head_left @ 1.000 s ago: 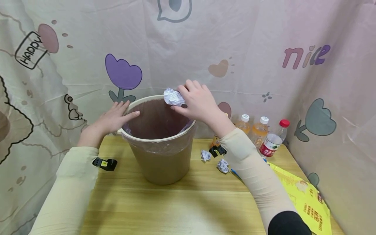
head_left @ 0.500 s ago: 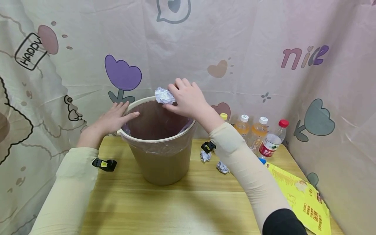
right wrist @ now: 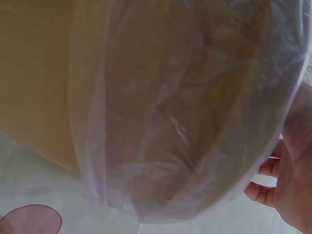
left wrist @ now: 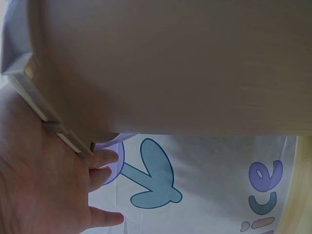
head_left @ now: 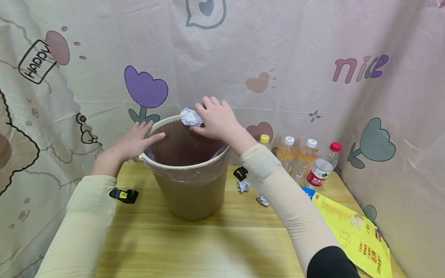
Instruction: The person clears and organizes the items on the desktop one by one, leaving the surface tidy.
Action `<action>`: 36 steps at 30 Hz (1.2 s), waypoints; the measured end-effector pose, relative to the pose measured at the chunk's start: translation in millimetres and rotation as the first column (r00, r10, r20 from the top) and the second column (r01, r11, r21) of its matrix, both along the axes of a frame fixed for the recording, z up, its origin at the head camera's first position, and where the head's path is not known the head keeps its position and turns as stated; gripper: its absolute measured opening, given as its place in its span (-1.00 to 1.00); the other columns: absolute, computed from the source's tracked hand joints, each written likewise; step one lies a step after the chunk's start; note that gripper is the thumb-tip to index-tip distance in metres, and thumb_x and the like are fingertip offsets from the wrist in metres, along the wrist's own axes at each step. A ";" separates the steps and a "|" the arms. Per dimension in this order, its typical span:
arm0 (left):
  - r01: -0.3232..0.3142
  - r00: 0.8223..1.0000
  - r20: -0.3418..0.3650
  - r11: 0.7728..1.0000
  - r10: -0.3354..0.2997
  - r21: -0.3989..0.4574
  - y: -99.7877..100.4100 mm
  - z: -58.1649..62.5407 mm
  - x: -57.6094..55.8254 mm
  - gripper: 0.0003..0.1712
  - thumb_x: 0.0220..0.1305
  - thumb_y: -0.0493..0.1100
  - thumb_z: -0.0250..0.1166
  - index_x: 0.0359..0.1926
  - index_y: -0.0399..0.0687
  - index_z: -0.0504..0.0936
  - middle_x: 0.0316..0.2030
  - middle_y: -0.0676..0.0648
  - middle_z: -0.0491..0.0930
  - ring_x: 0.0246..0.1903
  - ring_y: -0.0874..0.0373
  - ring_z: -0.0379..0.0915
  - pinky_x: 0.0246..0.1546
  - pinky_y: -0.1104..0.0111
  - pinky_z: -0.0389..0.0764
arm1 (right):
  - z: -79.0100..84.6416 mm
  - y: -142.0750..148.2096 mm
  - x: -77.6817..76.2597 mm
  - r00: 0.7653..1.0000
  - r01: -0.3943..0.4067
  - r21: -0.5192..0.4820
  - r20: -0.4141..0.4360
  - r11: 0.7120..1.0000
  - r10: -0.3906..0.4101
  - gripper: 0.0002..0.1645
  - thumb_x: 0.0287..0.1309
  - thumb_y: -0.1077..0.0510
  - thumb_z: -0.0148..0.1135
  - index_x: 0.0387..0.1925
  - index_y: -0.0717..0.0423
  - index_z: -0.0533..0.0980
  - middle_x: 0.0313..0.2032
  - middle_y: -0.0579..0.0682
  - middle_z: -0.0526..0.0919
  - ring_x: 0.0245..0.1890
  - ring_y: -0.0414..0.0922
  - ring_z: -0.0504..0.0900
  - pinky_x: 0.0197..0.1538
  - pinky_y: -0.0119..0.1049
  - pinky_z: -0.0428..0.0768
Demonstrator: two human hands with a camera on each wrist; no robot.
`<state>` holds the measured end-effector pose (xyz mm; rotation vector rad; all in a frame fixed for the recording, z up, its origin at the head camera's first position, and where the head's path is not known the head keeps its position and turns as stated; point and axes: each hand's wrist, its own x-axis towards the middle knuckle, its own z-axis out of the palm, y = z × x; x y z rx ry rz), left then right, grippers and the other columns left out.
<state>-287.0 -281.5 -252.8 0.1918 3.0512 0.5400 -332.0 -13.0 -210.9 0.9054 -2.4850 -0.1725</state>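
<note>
A brown trash bin (head_left: 194, 197) with a cream rim and a clear plastic liner (right wrist: 161, 112) stands on the wooden table. My left hand (head_left: 133, 141) rests on the bin's left rim, fingers straight and spread; the left wrist view shows its palm against the rim's outer edge. Over the bin's mouth, near the back rim, my right hand (head_left: 219, 119) pinches a crumpled ball of white paper (head_left: 190, 117) between thumb and fingers. In the right wrist view the bin and liner hide the paper, and only part of the hand shows.
Two paper balls, one (head_left: 243, 186) near the bin and another (head_left: 262, 199) partly behind my right sleeve, lie on the table (head_left: 180, 247). Several bottles, including a red-capped one (head_left: 321, 166), stand at the back right. A yellow packet (head_left: 358, 235) lies at the right. A printed curtain (head_left: 292, 46) hangs behind.
My right hand has moved left with the paper ball, from the bin's right side further over its mouth, then slightly down. The left hand has stayed on the rim.
</note>
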 end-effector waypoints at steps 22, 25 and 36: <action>0.011 1.000 0.008 1.000 -0.011 0.014 -2.1 -1.9 -2.1 0.09 0.35 0.49 -0.27 0.53 -0.18 -0.33 0.50 -0.41 -0.39 0.48 -0.36 -0.63 0.37 -0.37 -0.35 | -4.9 -5.4 -1.9 1.000 0.005 -0.001 0.024 1.000 -0.005 -0.14 0.17 -0.47 0.05 0.34 -0.10 0.28 0.06 0.02 0.44 0.07 0.00 0.40 -0.04 -0.13 0.45; 0.009 1.000 0.010 1.000 -0.009 0.010 -2.0 -2.2 -3.1 0.09 0.35 0.50 -0.27 0.53 -0.16 -0.33 0.50 -0.40 -0.38 0.49 -0.35 -0.63 0.37 -0.36 -0.36 | -5.7 -2.9 -2.3 1.000 0.005 -0.004 0.028 1.000 -0.004 -0.15 0.17 -0.48 0.04 0.34 -0.10 0.28 0.05 0.03 0.44 0.06 0.00 0.41 -0.04 -0.12 0.45; 0.009 1.000 0.012 1.000 -0.009 0.004 -0.7 -0.6 -1.7 0.08 0.35 0.50 -0.27 0.53 -0.16 -0.33 0.51 -0.39 -0.39 0.49 -0.34 -0.63 0.38 -0.35 -0.36 | -4.6 15.3 -0.5 1.000 -0.010 -0.063 0.019 0.998 0.011 -0.17 0.18 -0.48 0.04 0.30 -0.10 0.30 0.03 0.03 0.43 0.07 0.01 0.40 -0.05 -0.13 0.45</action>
